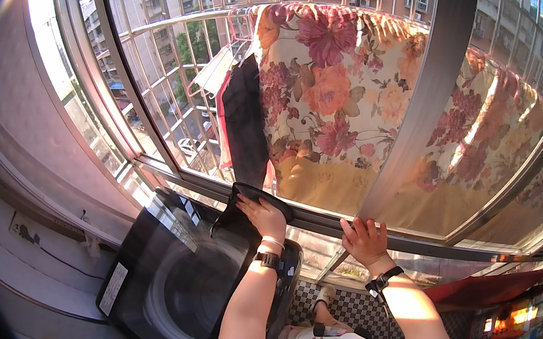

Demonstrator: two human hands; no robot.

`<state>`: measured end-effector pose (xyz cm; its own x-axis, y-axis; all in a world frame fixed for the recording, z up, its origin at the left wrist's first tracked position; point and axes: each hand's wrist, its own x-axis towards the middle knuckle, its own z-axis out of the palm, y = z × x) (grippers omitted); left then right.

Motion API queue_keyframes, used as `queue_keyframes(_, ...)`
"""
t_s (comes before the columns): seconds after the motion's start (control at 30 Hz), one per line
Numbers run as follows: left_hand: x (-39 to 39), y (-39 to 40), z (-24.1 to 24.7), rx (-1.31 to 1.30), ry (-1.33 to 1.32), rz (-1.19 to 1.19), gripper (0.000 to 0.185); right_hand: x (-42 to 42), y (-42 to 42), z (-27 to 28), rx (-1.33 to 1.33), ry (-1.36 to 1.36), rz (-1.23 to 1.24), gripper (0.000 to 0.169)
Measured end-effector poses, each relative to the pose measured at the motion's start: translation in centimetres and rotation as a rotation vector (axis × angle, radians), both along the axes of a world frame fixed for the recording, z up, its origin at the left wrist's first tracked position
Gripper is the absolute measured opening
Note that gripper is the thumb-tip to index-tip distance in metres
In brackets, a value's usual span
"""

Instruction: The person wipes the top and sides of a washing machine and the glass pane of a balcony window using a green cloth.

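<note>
My left hand [263, 215] presses a black cloth [240, 193] against the lower rail of a sliding window, its fingers spread over the fabric. One corner of the cloth hangs down over the washing machine. To the right, the fingers of my right hand [365, 240] rest on the metal window rail [412, 242], near the foot of an upright frame bar [410, 96]. Nothing is held in that hand. A black top-loading washing machine [183, 277] with a see-through lid stands below my left forearm. Both wrists wear black bands.
Beyond the window, a floral sheet [328, 91] and dark clothing [245, 122] on hangers hang from a rail inside metal bars [173, 70]. A wall socket [25, 230] with a plugged cord is at left. Red fabric [484, 289] lies low at right, above patterned floor tiles [303, 305].
</note>
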<state>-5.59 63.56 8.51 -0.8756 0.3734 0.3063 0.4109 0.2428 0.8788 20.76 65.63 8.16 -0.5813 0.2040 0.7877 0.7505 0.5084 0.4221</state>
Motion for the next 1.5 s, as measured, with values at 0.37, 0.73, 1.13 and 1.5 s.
queue_keyframes(0.37, 14.9, -2.2, -3.7, -0.126, 0.148, -0.493, 0.092, 0.4, 0.3, -0.4, 0.034, -0.062, -0.057, 0.047)
queue_keyframes(0.73, 4.3, -0.3, -1.1, 0.049, 0.017, -0.196, 0.085, 0.1, 0.1, 0.3, 0.008, -0.013, 0.002, 0.047)
queue_keyframes(1.13, -4.3, 0.6, -1.0, 0.212, -0.014, 0.03, 0.06, -0.1, 0.1, 0.2, 0.028, 0.001, 0.001, 0.046)
queue_keyframes(1.5, 5.4, -0.4, -0.4, 0.135, -0.134, -0.112, 0.069, 0.0, 0.1, 0.2, 0.024, -0.008, -0.003, 0.047)
